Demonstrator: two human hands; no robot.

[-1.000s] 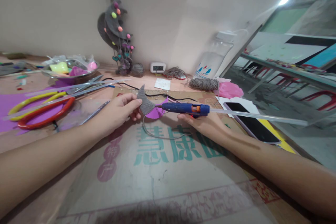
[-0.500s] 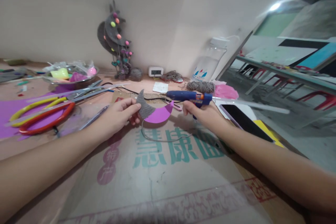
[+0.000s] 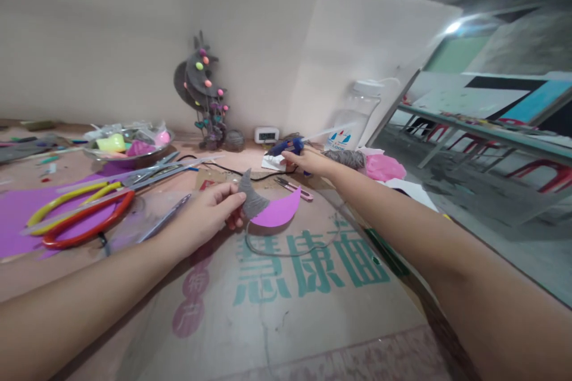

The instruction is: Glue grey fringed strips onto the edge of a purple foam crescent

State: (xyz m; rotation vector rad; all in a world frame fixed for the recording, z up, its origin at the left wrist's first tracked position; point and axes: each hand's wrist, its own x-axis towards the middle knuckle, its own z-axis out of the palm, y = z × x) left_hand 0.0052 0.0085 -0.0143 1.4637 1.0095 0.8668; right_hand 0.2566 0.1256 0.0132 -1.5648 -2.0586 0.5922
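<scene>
Between its thumb and fingers, my left hand (image 3: 221, 205) pinches the left end of a purple paper crescent moon (image 3: 279, 209). Grey yarn (image 3: 254, 201) is wound around that left part, and its loose strand (image 3: 286, 255) loops down over the cardboard. Farther off, my right hand (image 3: 308, 161) is closed around a blue hot glue gun (image 3: 286, 146) with a long clear glue stick out of its back. The gun is over a small white paper (image 3: 273, 162), in front of the clock; whether it touches the paper I cannot tell. Pink thread snips (image 3: 300, 191) lie just beyond the crescent.
Printed cardboard (image 3: 313, 303) covers the work area. To the left are red-handled scissors (image 3: 89, 232), a pen (image 3: 165, 220) and a metal bowl (image 3: 127, 156) of craft bits. Along the wall stand a decorated grey moon (image 3: 201, 89), a small digital clock (image 3: 267, 134) and a water bottle (image 3: 353, 119).
My right hand has carried the glue gun away from the crescent, forward and left toward the clock. The crescent stays in my left hand. The camera view has tilted up slightly.
</scene>
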